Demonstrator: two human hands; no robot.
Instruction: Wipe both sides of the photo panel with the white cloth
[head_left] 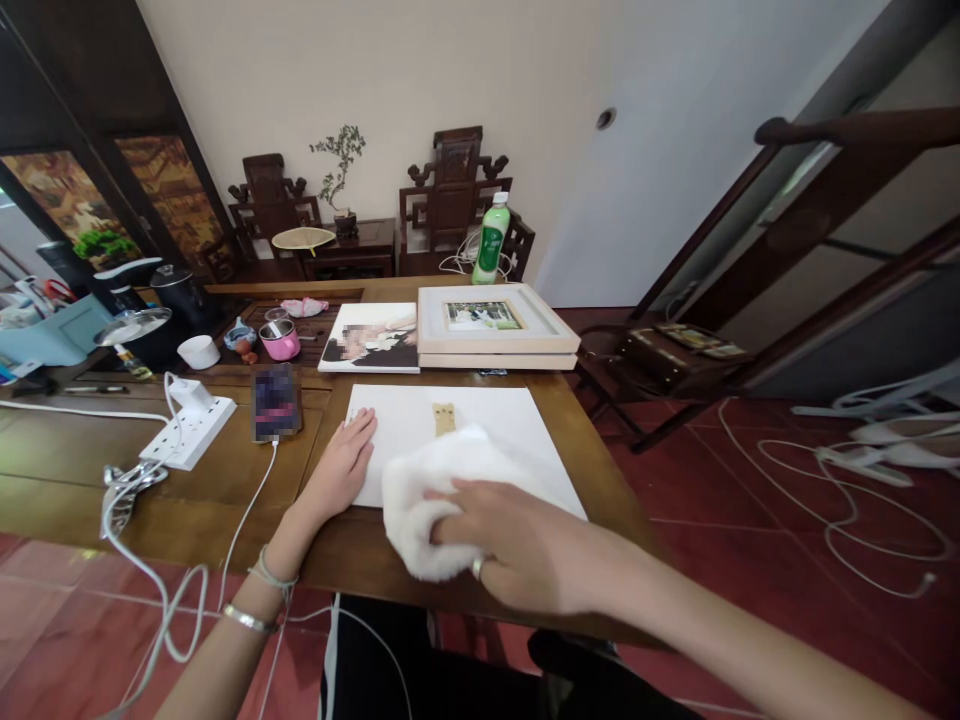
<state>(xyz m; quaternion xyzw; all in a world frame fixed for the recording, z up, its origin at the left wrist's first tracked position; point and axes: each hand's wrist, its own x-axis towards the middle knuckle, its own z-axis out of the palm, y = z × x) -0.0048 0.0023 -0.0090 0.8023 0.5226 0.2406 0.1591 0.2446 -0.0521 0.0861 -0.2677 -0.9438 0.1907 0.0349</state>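
A flat white board (401, 405) lies on the wooden table in front of me, with a small tan tab (444, 418) on its surface. My left hand (346, 462) rests flat on the board's left edge, fingers stretched out and holding nothing. In my right hand (510, 535) is a bunched white fluffy cloth (424, 490), pressed against the near part of the board. The cloth hides the board's middle and much of its near edge. My right fingers curl into the cloth, and some fingertips are out of sight in it.
Behind the board are stacked picture frames (555, 330), a photo panel (367, 350) and a green bottle (491, 240). To the left lie a phone (275, 403) on a charging cable, a white power strip (187, 432), a pink cup (280, 342) and a blue bin (56, 335).
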